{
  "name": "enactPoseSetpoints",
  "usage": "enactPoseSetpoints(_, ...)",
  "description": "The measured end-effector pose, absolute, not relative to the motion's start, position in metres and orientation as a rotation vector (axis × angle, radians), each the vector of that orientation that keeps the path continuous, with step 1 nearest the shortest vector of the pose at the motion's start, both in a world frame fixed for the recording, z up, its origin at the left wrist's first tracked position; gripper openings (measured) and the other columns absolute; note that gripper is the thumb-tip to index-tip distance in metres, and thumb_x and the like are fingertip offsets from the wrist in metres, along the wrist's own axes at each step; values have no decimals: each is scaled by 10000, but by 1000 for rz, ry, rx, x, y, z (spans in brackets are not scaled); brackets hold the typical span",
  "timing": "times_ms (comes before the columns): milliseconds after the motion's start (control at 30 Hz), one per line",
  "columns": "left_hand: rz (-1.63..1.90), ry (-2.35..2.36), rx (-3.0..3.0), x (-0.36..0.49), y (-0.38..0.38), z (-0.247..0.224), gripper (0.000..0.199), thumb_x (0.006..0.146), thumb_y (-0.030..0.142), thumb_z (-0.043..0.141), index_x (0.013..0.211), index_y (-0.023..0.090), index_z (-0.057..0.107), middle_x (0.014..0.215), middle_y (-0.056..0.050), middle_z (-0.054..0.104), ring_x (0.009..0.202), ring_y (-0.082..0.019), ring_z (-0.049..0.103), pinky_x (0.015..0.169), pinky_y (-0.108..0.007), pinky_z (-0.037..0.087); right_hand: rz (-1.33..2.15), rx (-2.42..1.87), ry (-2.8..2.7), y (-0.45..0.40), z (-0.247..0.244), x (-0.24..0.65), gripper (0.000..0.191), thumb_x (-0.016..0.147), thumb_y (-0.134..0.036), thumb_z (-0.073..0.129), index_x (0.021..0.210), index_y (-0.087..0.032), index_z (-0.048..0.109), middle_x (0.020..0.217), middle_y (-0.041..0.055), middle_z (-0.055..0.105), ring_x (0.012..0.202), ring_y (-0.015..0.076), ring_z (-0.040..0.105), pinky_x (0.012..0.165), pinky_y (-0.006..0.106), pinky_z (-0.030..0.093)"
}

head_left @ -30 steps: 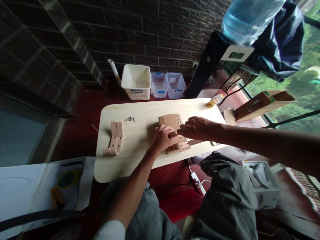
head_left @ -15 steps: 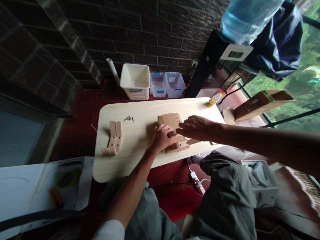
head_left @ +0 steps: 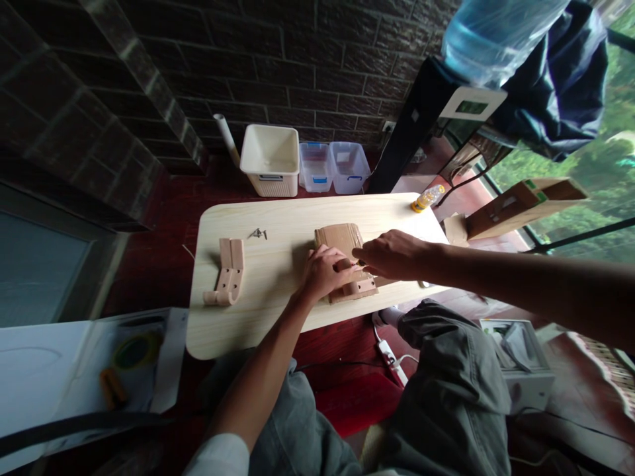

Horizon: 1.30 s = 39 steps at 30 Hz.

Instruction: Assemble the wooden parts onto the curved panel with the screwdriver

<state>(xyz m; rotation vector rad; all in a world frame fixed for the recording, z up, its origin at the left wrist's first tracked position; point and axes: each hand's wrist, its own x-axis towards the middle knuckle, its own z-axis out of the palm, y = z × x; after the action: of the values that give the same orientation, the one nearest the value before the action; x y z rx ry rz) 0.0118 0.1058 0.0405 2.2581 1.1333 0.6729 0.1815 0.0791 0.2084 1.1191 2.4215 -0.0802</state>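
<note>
My left hand [head_left: 325, 270] grips a light wooden piece [head_left: 358, 287] with dark holes, which lies on a cardboard piece [head_left: 340, 235]. Close on its right, my right hand [head_left: 384, 254] is closed around a small tool with a yellow and dark handle [head_left: 362, 263], its tip at the wooden piece near my left fingertips. Most of the tool is hidden by the fingers. On the table's left part lie curved wooden pieces [head_left: 231, 271] side by side, with several dark screws [head_left: 258, 233] just beyond them.
The pale table [head_left: 278, 317] carries a bottle with yellow contents [head_left: 427, 198] at its far right corner. Behind it stand a cream bin [head_left: 270, 155] and two clear boxes [head_left: 348, 165]. A power strip [head_left: 391, 362] lies on the floor near my legs.
My right hand has turned slightly, and the yellow and dark tool handle now shows between its fingers. My left hand stays on the wooden piece. The view has shifted slightly.
</note>
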Motion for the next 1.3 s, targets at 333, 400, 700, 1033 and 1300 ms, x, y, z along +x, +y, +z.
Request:
enactPoseSetpoints(333, 676, 1141, 2272, 13, 106, 43, 226, 870, 470, 719, 819, 253, 754, 986, -29, 772, 991, -255, 602, 868, -419, 385, 49, 914, 2526, 88, 201, 191, 248, 993, -86, 458, 1124, -140, 661, 939, 106, 729, 730, 177, 671, 581, 284, 304)
enactPoseSetpoints(400, 686, 1138, 2269, 13, 106, 43, 218, 875, 468, 714, 826, 261, 761, 980, -23, 774, 984, -254, 603, 867, -418, 382, 0, 1023, 2477, 87, 200, 189, 204, 1006, -153, 483, 1099, -131, 663, 884, 103, 737, 714, 187, 676, 578, 282, 314)
enactPoseSetpoints(700, 674, 1139, 2265, 12, 106, 42, 207, 862, 455, 725, 805, 257, 746, 985, -25, 769, 985, -258, 599, 874, -423, 387, 23, 1002, 2485, 86, 201, 186, 231, 989, -137, 519, 1165, -141, 670, 897, 108, 747, 733, 187, 683, 614, 279, 353)
enactPoseSetpoints(1033, 661, 1118, 2262, 12, 106, 47, 202, 864, 439, 716, 801, 249, 740, 987, -36, 769, 999, -265, 601, 879, -425, 392, 3, 935, 2514, 87, 202, 185, 368, 990, -121, 510, 1327, -216, 620, 912, 84, 758, 720, 167, 664, 619, 275, 339)
enactPoseSetpoints(1300, 673, 1141, 2261, 13, 106, 45, 220, 863, 468, 724, 797, 259, 747, 953, -28, 761, 987, -258, 598, 861, -411, 398, -30, 1079, 2423, 89, 205, 180, 271, 964, -190, 555, 1206, -167, 674, 891, 110, 758, 756, 217, 690, 609, 286, 351)
